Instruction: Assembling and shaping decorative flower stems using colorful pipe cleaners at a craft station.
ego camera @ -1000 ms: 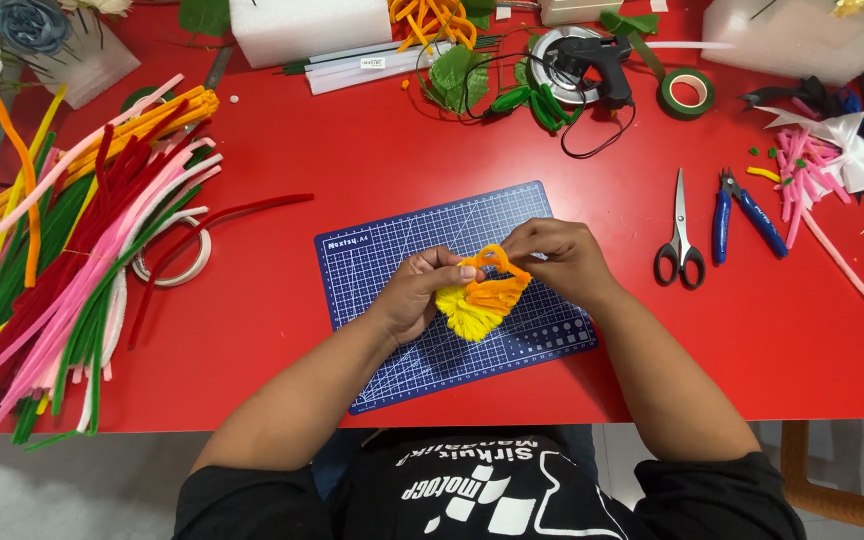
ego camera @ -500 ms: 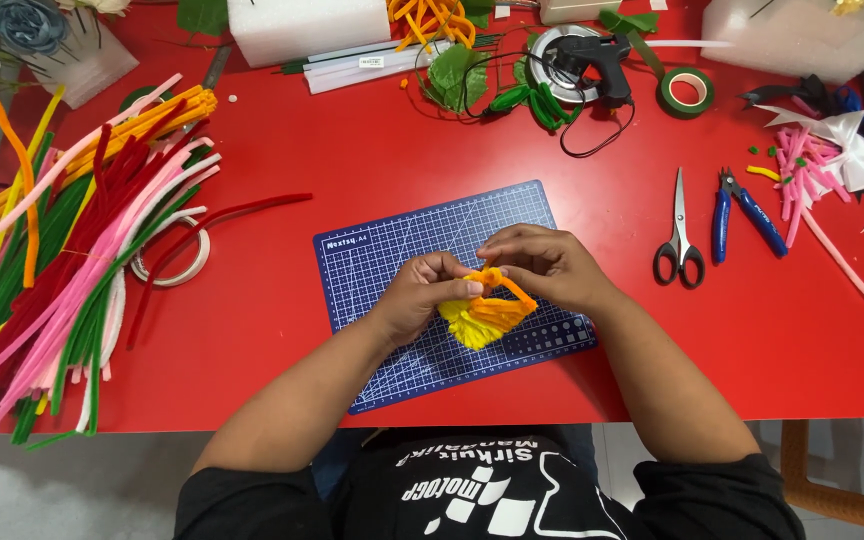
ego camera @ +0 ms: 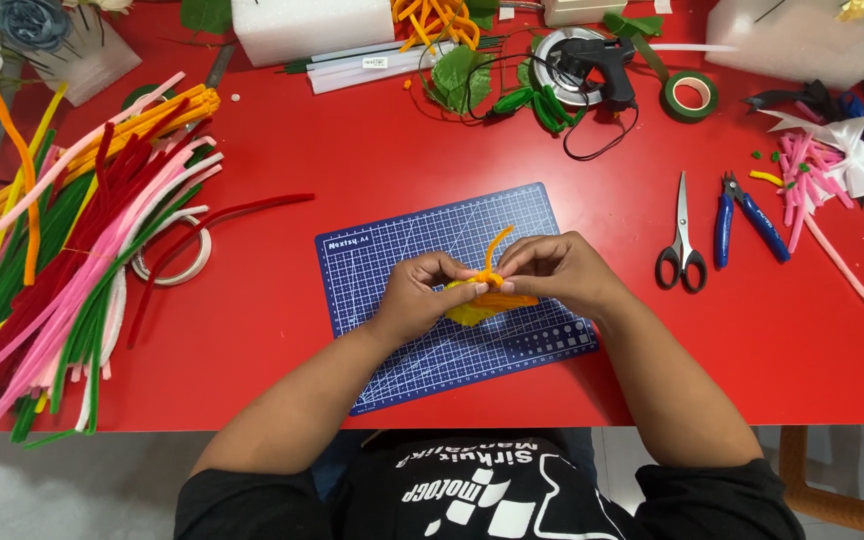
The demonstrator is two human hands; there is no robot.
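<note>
Both hands meet over the middle of the blue cutting mat (ego camera: pixel 392 250), and the little orange and yellow pipe-cleaner piece (ego camera: pixel 487 298) sits right between them, pinched from either side. The left hand (ego camera: pixel 420 296) closes its fingertips on the piece from the left, the right hand (ego camera: pixel 552 270) from the right, so neither hand is nearer than the other; the fingers of both are drawn in narrow and tight on the fuzzy wire. One free orange end (ego camera: pixel 497 245) sticks up and away from the person, slanting a little to the right, and that is the long line of the thing; the yellow bulk hangs lower, towards the person, just beneath the knuckles and close to the mat, though I cannot tell whether it touches. The wire looks soft and bristly, bent into small loops. The mat is flat, gridded and matt on a glossy red table (ego camera: pixel 372 150). Well apart to the left lies a loose heap of long pipe cleaners (ego camera: pixel 72 260) in pink, red, green and yellow; to the right lie scissors (ego camera: pixel 681 245) and blue-handled pliers (ego camera: pixel 747 215), side by side.
</note>
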